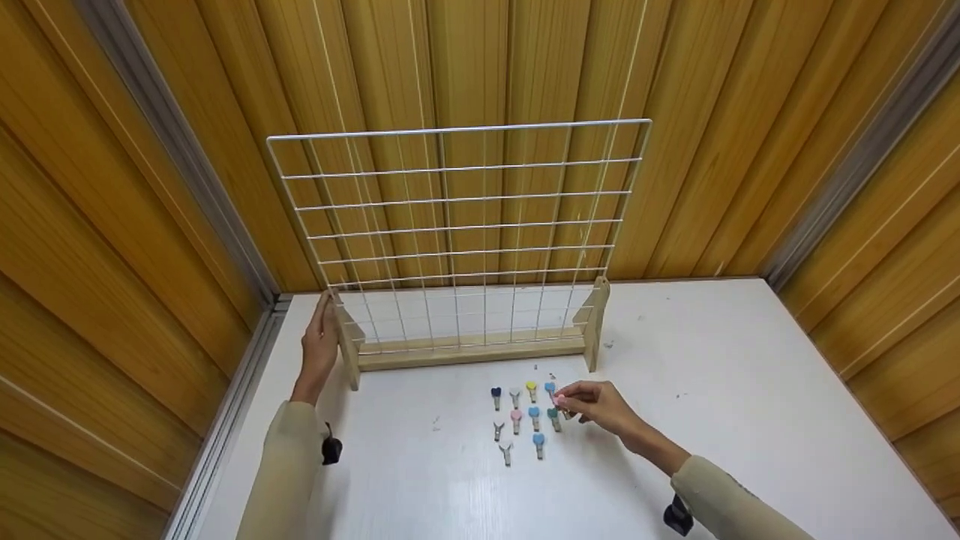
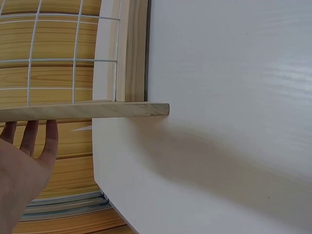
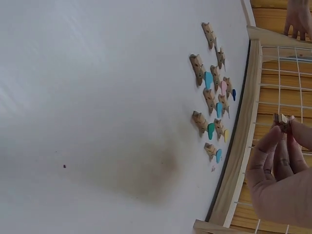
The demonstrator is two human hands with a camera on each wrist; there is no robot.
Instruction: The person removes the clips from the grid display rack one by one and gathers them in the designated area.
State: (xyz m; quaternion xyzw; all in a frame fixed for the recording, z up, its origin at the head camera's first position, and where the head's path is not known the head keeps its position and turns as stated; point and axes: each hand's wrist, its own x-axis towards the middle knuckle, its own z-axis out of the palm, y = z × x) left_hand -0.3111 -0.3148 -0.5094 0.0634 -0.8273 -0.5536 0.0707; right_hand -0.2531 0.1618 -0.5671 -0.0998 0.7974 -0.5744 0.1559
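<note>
My right hand (image 1: 600,406) pinches a small wooden clothespin with a pink top (image 1: 561,401) between thumb and fingers. In the right wrist view, that clothespin's wooden end (image 3: 282,123) shows at the fingertips. Below and left of this hand, several similar clothespins lie in loose rows, among them a green one (image 1: 553,419), a yellow one (image 1: 532,388) and a dark blue one (image 1: 496,396). My left hand (image 1: 319,351) is at the left wooden upright (image 2: 83,112) of a wire grid stand, its extended fingertips touching the outer face.
The white wire grid (image 1: 459,130) stands upright on its wooden base bar (image 1: 472,355), behind the clothespins. Wood-panelled walls (image 1: 465,60) enclose the white table (image 1: 712,360) at the back and sides. Small dark specks dot the tabletop.
</note>
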